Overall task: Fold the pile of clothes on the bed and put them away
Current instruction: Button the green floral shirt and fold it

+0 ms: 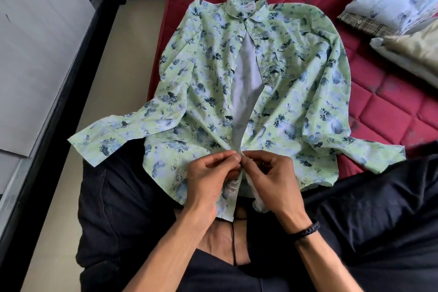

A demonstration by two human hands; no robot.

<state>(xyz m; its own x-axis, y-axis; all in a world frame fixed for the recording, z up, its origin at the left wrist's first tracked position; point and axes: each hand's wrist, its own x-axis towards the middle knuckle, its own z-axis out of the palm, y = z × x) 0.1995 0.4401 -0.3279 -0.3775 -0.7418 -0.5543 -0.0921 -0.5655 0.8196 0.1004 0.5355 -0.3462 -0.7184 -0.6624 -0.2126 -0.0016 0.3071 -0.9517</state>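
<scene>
Shirt: a light green shirt (237,92) with a blue floral print lies face up on the red quilted mattress (379,106), collar at 12 o'clock, hem at 6 o'clock and draped over the person's lap in black trousers (123,197).
Placket: buttoned at the collar, open through the middle so the white inside shows, and drawn together again near the hem, where both hands meet.
Left hand: the left hand (211,180) has its fingers curled, thumb and forefinger pinching the button-side edge of the shirt front — a grasp, not a flat press.
Right hand: the right hand (270,178) is likewise curled, its fingertips pinching the opposite front edge, touching the left hand's fingertips at the placket.
Button: whether a button is between the fingers cannot be told; the fingertips cover that spot.
Wrist: a black braided band (305,230) sits on the right wrist.
Sleeves: the sleeve (104,137) at 9 o'clock hangs past the mattress edge over the floor; the other sleeve (369,147) lies at 3 o'clock on the mattress.
Labels: one label inside the collar, another on the lower placket just under the left hand.
Folded stack: at 2 o'clock, well apart from the shirt, folded clothes (398,7) lie on the mattress — a pale blue print on top, a plaid piece beneath, a beige garment beside them.
Floor: pale floor (94,92) at 9 o'clock.
</scene>
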